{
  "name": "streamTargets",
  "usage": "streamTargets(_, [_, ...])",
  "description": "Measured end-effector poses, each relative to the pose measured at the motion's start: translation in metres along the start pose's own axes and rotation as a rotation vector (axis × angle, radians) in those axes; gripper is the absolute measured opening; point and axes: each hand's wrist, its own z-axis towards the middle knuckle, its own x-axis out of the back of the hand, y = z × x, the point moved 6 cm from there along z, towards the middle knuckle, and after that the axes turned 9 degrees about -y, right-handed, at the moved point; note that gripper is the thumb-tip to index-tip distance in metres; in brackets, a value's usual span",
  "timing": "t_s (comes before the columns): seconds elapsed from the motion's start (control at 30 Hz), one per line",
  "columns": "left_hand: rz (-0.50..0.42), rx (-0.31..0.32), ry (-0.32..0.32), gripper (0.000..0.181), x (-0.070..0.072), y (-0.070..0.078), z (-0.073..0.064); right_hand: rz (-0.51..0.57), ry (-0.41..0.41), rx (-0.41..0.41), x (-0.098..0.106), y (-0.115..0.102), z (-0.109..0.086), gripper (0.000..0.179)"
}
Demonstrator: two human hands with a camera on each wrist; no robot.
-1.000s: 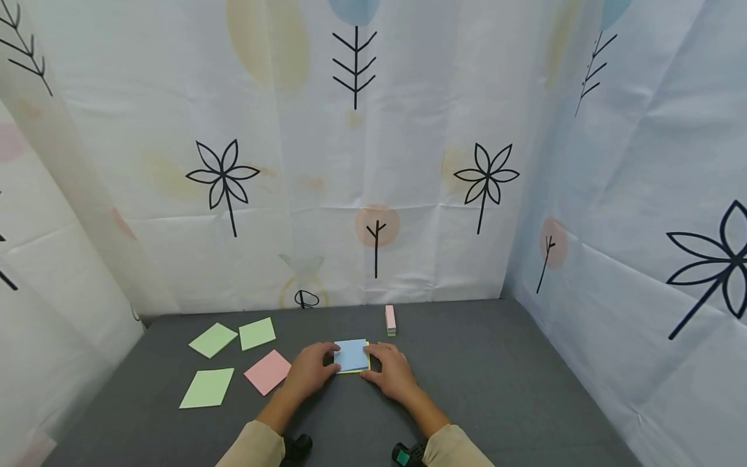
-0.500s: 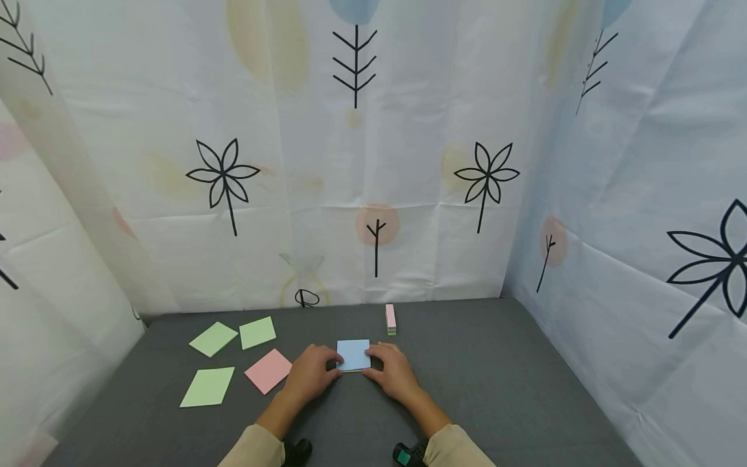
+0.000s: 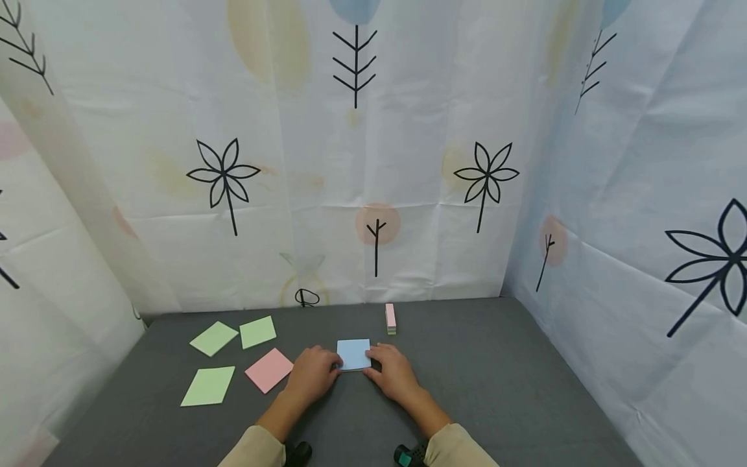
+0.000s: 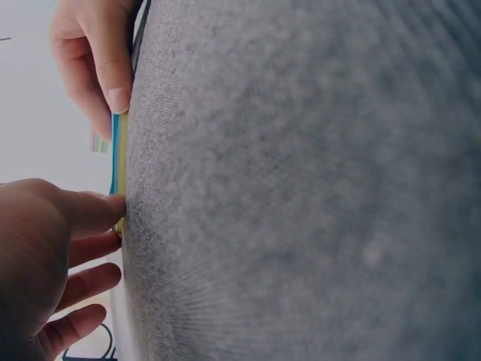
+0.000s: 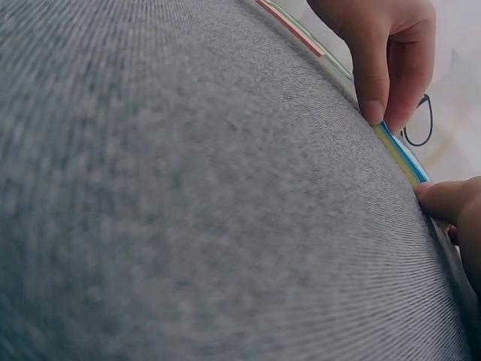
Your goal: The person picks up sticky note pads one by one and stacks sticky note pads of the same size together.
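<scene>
A small stack of square sticky notes [image 3: 353, 354], blue on top with yellow beneath, lies flat on the grey table at the middle. My left hand [image 3: 315, 374] holds its left side between thumb and index finger. On the opposite side, my right hand [image 3: 394, 372] grips the right edge with thumb and fingers. From the left wrist view, the blue and yellow layers [image 4: 119, 158] show edge-on between both hands. The same layered edge [image 5: 402, 156] appears in the right wrist view, fingertips at either end.
Green paper squares [image 3: 213, 338] [image 3: 257, 332] [image 3: 207, 386] and a pink square [image 3: 269, 370] lie left of my left hand. Behind the stack stands a narrow pink-topped block with green lower layers [image 3: 390, 319]. A patterned white curtain [image 3: 408, 259] hangs beyond the table's back edge.
The blue top has come into line over the yellow, whose right and front margins showed earlier. The stack shifted slightly right; both hands stayed at its sides.
</scene>
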Motion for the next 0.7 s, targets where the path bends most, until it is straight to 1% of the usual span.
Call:
streamTargets(0.07, [0.003, -0.002, 0.002, 0.008, 0.0007, 0.0005, -0.0003, -0.002, -0.001, 0.003, 0.0004, -0.0003, -0.0001, 0.038])
streamTargets(0.13, [0.0, -0.003, 0.004, 0.007, 0.0014, 0.001, -0.0006, 0.021, -0.003, -0.002, 0.0013, -0.0004, -0.0002, 0.038])
streamTargets(0.33, [-0.067, 0.001, 0.017, 0.005, 0.0033, -0.0013, -0.0012, 0.103, 0.006, -0.002, 0.0046, -0.0013, 0.0003, 0.03])
streamTargets(0.47, [-0.091, 0.011, 0.015, 0.006, 0.0016, -0.005, -0.0017, 0.096, 0.002, 0.001, 0.0057, -0.0023, 0.0006, 0.032])
streamTargets(0.7, [-0.112, 0.002, 0.043, 0.009, 0.0008, -0.0078, -0.0025, 0.094, -0.006, -0.013, 0.006, -0.001, 0.0007, 0.034])
